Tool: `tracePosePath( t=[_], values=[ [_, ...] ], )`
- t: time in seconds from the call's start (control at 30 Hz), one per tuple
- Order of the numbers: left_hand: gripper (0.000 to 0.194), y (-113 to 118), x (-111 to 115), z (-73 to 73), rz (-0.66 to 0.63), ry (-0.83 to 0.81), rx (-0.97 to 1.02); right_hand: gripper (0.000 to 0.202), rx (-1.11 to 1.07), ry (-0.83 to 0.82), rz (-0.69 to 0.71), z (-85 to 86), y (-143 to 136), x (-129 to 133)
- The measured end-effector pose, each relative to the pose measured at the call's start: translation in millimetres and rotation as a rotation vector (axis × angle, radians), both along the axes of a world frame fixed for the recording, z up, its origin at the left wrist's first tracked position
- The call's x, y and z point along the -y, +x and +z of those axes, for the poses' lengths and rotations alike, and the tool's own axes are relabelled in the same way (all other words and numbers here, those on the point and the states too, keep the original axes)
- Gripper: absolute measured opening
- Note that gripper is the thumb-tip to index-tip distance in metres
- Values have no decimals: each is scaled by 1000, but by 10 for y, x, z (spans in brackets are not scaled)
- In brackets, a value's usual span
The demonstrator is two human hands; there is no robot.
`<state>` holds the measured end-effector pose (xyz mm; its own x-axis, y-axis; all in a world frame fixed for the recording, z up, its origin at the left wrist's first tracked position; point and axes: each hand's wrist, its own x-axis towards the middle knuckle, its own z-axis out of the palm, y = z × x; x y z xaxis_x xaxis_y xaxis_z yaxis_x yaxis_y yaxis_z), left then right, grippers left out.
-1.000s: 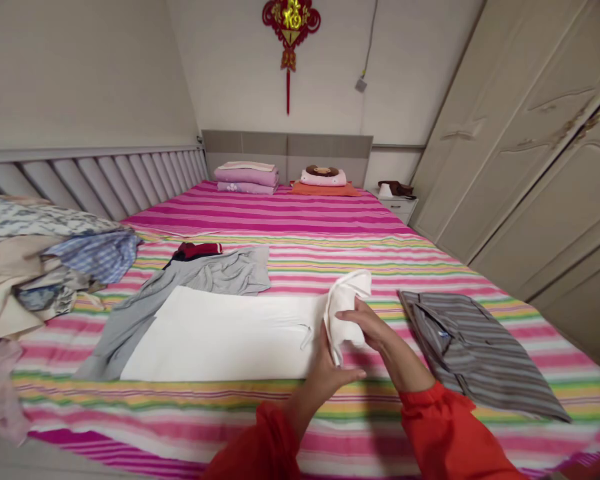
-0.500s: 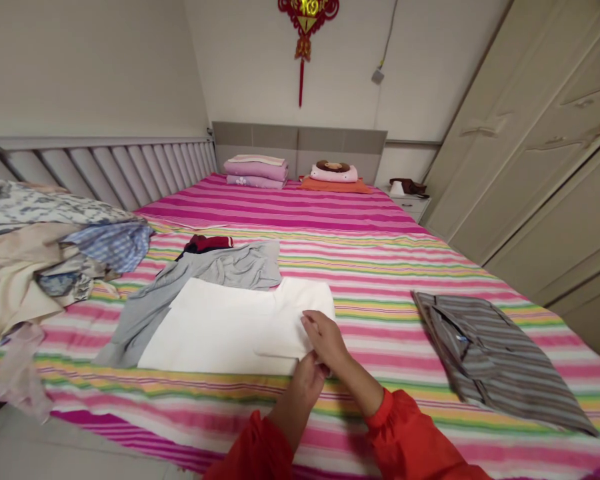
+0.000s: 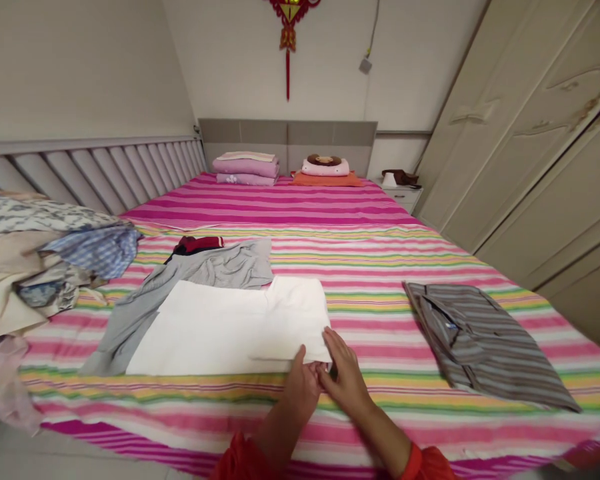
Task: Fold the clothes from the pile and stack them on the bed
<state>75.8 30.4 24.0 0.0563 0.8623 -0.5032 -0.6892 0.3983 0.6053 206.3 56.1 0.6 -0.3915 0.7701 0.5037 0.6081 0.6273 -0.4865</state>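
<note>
A white garment, folded over at its right part, lies on the striped bed sheet in front of me. At its near right corner, my left hand grips the near edge with the thumb on top. My right hand holds the same corner from the right, its fingertips on the right edge and its thumb close to my left fingers. The fingers under the cloth are partly hidden. Behind the white garment, and partly under it, spreads a crumpled grey garment.
A dark red and black garment lies behind the grey one. A folded grey-brown striped garment rests at the right. Mixed clothes are heaped at the left by the bed rail. Folded bedding sits by the headboard.
My right hand has moved off the top of the white garment to its right edge and corner. My left hand stays at the near corner. The view has shifted slightly.
</note>
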Motion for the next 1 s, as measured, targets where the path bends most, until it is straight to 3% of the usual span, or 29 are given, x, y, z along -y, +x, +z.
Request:
tracePosePath(
  t=[0.1,0.2,0.27,0.4,0.47,0.57,0.73,0.87,0.93,1.0],
  values=[
    [39,-217,99,43,-261,38,-416,71,26,32,-2,-8,-80,-27],
    [33,-608,72,206,-357,60,-696,63,15,76,64,-59,-155,-36],
    [36,-903,-60,362,-308,63,-798,62,-21,95,68,-110,-171,-46],
    [33,-1308,-505,583,14,-28,-1135,69,-70,139,22,-213,-149,-87],
    [49,-1347,-717,596,102,-104,-1221,73,-64,166,5,-263,-142,-99],
    [57,-1263,-893,534,75,-141,-1226,78,-28,194,-16,-333,-150,-96],
    [42,-1214,-777,475,13,-77,-1267,79,-47,215,-25,-389,-171,-75],
    [62,-1313,-752,668,67,25,-1549,80,-29,241,-50,-365,-199,-65],
    [52,-1261,-914,831,40,218,-1685,79,-8,238,-54,-340,-212,-61],
    [33,-1100,-1183,983,-73,429,-1728,77,5,220,-48,-316,-217,-56]
  ],
)
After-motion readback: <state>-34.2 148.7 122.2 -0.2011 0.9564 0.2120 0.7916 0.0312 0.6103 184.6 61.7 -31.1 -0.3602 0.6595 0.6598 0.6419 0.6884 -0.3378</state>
